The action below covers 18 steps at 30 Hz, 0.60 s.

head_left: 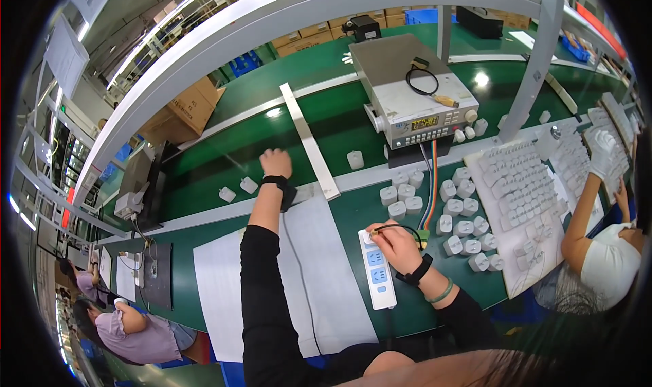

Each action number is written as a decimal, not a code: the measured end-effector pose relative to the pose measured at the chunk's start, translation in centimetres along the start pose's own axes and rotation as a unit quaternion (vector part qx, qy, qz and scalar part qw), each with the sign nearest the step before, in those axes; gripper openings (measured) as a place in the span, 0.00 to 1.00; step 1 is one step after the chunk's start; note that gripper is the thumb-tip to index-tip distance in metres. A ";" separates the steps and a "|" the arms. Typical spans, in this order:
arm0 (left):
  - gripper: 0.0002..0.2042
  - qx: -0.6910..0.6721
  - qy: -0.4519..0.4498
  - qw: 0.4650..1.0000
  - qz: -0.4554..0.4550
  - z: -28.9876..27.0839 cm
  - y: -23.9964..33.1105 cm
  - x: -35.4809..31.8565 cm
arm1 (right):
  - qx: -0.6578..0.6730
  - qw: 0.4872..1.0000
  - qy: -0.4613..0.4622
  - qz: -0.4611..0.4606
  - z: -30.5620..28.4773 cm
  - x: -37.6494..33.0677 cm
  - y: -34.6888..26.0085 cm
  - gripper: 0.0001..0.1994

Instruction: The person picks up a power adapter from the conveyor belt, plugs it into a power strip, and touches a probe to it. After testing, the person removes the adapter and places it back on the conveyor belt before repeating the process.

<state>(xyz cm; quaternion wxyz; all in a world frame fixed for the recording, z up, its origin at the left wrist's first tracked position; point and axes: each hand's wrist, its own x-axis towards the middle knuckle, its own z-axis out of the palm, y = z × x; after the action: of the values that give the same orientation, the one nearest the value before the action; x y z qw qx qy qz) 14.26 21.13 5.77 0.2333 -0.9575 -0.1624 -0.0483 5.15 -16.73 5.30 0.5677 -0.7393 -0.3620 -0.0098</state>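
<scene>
My right hand (396, 243), just right of frame centre, pinches a thin probe (388, 229) with its tip at the top end of the white power strip (377, 268), which lies flat below centre. The probe looks light and stiff; I judge a fingertip pinch near the tip steadies it best. Its wire is limp. My left hand (276, 163), above centre, is curled loosely on the green belt (204, 176); it appears to hold nothing. Small white adapters (462, 217) cluster to the right, hard and light.
</scene>
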 end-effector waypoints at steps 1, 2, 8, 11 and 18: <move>0.10 0.088 -0.047 0.995 -0.030 1.8 -2.5 -0.8 | 0.009 1.000 -0.005 -0.005 0.7 0.2 -0.5 0.07; 0.10 0.082 -0.047 0.995 -0.023 1.9 -2.4 -1.0 | 0.005 1.000 -0.002 -0.001 0.5 0.1 -0.1 0.07; 0.19 -0.353 0.110 0.928 0.041 -4.4 -1.1 -7.6 | -0.019 0.999 0.012 -0.027 0.4 -0.3 2.5 0.07; 0.22 -0.783 -0.084 0.616 -0.029 -6.8 2.8 -15.4 | -0.024 1.000 0.014 -0.006 -0.2 -0.3 1.9 0.08; 0.22 -0.743 -0.193 0.631 0.115 -10.6 13.0 -26.2 | -0.023 0.999 0.022 -0.017 1.1 -0.6 2.6 0.09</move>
<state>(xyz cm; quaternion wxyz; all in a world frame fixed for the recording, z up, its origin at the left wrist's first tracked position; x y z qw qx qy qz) -6.27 -2.22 5.14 -0.5896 -0.8054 -0.0019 0.0601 5.71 -16.37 2.50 0.5584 -0.7452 -0.3618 -0.0444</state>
